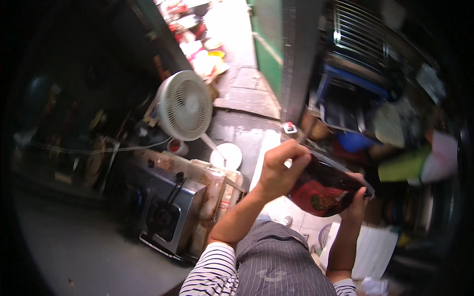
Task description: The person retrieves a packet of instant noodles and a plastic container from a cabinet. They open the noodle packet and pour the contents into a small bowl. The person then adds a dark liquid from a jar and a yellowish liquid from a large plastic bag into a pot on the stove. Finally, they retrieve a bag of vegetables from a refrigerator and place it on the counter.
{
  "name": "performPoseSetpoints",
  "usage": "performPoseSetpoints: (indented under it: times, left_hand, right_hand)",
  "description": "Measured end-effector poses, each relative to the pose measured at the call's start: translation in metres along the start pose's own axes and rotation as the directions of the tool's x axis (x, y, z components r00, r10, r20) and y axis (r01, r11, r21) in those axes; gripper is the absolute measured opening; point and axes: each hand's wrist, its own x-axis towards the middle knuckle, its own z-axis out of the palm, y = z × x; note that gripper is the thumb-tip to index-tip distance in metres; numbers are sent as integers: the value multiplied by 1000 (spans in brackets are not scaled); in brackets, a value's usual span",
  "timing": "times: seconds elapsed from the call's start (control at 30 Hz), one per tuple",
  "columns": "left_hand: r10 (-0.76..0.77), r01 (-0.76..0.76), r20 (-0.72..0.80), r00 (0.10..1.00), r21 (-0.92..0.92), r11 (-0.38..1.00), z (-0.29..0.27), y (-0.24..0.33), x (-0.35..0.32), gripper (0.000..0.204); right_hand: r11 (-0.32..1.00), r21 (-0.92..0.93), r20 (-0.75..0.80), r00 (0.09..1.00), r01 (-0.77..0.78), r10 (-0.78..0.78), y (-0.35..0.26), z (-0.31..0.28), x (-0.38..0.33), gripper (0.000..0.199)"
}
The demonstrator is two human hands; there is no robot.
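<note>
Held up in front of my body is a glossy dark red plastic pouch (pixel 323 195) with a small round picture printed on it. My left hand (pixel 281 167) pinches its upper left corner between thumb and fingers. My right hand (pixel 354 202) grips the opposite end, with the thumb on the near side. The pouch hangs tilted, its right end lower. I cannot see whether it is open, nor what is inside.
At left, a steel gas stove (pixel 192 197) stands beside a stained box-like ledge (pixel 210 185). A white fan (pixel 185 106) stands beyond them, near a bright doorway with a green door (pixel 269 49). Right are a metal rack (pixel 360 24), a blue-framed chair (pixel 355 79) and a white box (pixel 375 249).
</note>
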Motion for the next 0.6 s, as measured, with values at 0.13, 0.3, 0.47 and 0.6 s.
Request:
performPoseSetpoints:
  times: [0.13, 0.3, 0.47, 0.6]
  left_hand:
    - [225, -175, -137, 965, 307, 935, -24, 0, 28, 8]
    - [-2, 56, -166, 986, 320, 946, -74, -50, 78, 18]
    - [234, -97, -258, 937, 453, 886, -121, -93, 131, 16]
    - [438, -224, -232, 868, 606, 764, -154, -107, 196, 19]
  right_hand:
    - [986, -141, -20, 995, 93, -97, 23, 20, 84, 48]
    - [983, -146, 119, 988, 115, -98, 64, 48, 181, 40]
    - [965, -229, 69, 991, 128, -115, 118, 68, 293, 52]
    - [989, 80, 268, 953, 123, -140, 162, 91, 387, 43]
